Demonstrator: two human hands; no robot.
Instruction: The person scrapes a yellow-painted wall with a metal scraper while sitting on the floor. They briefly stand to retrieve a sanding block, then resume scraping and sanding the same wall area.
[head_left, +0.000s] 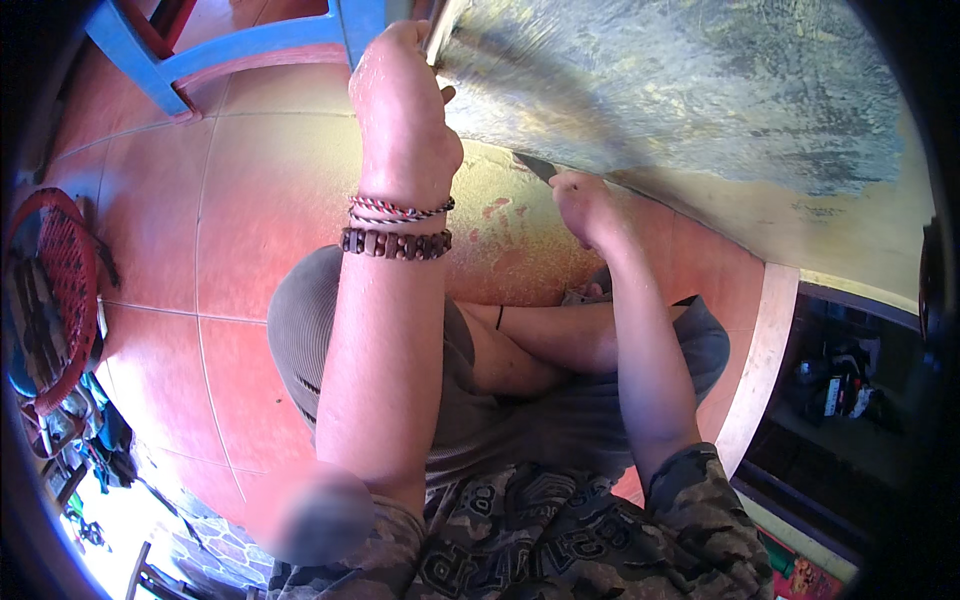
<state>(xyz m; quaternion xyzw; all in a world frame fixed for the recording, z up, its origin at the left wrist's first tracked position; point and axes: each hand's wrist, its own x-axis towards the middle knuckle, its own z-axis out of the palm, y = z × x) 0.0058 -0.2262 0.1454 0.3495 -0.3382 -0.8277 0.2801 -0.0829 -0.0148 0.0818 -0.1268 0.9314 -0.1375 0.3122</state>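
Observation:
My left hand (401, 97) is raised to the left edge of an upright, yellowish wall or panel (637, 90) with grey, smeared patches. Its fingers are mostly turned away, so I cannot tell what they hold. Lower down, my right hand (586, 210) is curled near the bottom edge of that surface. A dark, flat, pointed piece (536, 166) shows beside its fingers; whether they grip it is unclear. Cord bracelets (401, 210) and a brown beaded bracelet (396, 244) circle my left wrist. Pale specks dot my left hand.
I sit cross-legged on a red tile floor (142, 225), with pale dust (495, 225) before me. A blue wooden frame (255, 45) stands at upper left. A red plastic basket (71, 300) is at far left. On the right, a pale sill (757, 375) borders a dark opening (832, 420) holding objects.

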